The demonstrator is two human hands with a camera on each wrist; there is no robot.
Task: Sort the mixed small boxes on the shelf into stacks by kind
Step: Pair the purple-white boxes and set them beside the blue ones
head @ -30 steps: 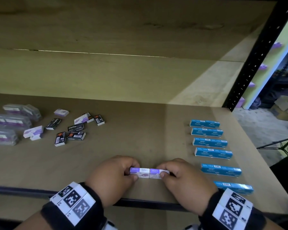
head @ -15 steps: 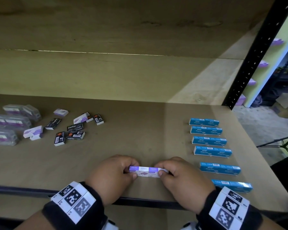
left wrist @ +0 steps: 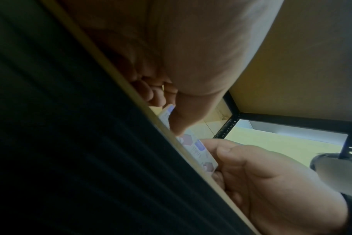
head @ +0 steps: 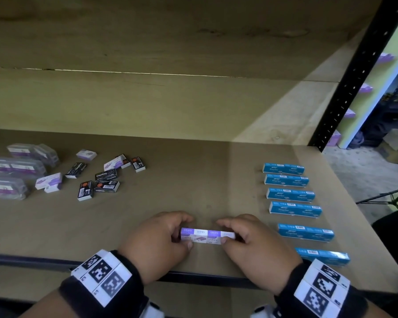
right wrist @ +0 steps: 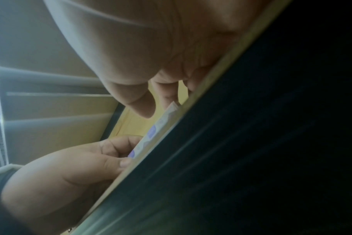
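**Both hands gripping a purple-and-white box pair**

Head view: the left hand (head: 156, 243) and right hand (head: 253, 245) are pinching opposite ends of two small purple-and-white cardboard boxes (head: 207, 235), butted end to end at the wooden shelf (head: 193, 180) front edge.

Left wrist view: the thumb is pressing the boxes (left wrist: 193, 148).

Right wrist view: the fingers are curling behind the boxes (right wrist: 151, 135).

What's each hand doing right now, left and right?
Left hand: pinches the left end of the pair of small purple-and-white cardboard boxes.
Right hand: pinches the right end of the same pair.
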